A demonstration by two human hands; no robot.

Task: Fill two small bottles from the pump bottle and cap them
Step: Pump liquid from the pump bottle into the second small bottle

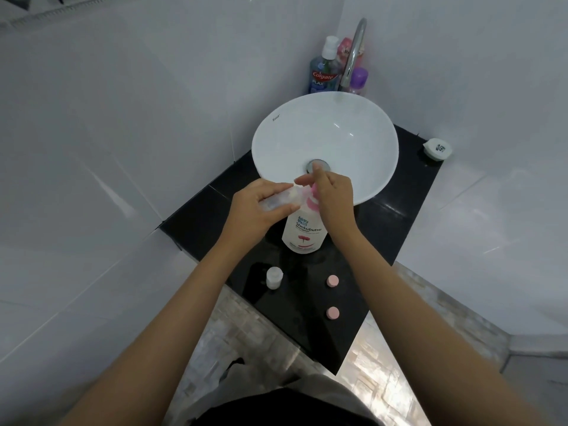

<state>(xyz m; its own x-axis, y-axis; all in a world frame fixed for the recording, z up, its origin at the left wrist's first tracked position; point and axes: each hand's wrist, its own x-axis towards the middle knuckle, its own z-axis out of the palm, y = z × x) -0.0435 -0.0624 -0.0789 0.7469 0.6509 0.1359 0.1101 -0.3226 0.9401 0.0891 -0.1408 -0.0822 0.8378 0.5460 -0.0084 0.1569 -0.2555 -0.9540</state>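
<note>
While a small clear bottle (278,200) is gripped on its side by the left hand (259,207), its mouth at the pink pump head (314,200), that head is pressed under the right hand (333,199), whose fingers are held fairly straight. The pump bottle (304,233), marked "Shokubutsu", is stood on the black counter (396,229). At 7 o'clock from it a second small bottle (274,277) is seen uncapped; at 5 o'clock, two pink caps (332,280) (333,312). At 12 o'clock a white basin (325,147), lettered "Kassa", and a "Colgate Plax" bottle (322,75) are seen.

White basin (276,130), black counter (399,229), pink caps (332,281).
</note>
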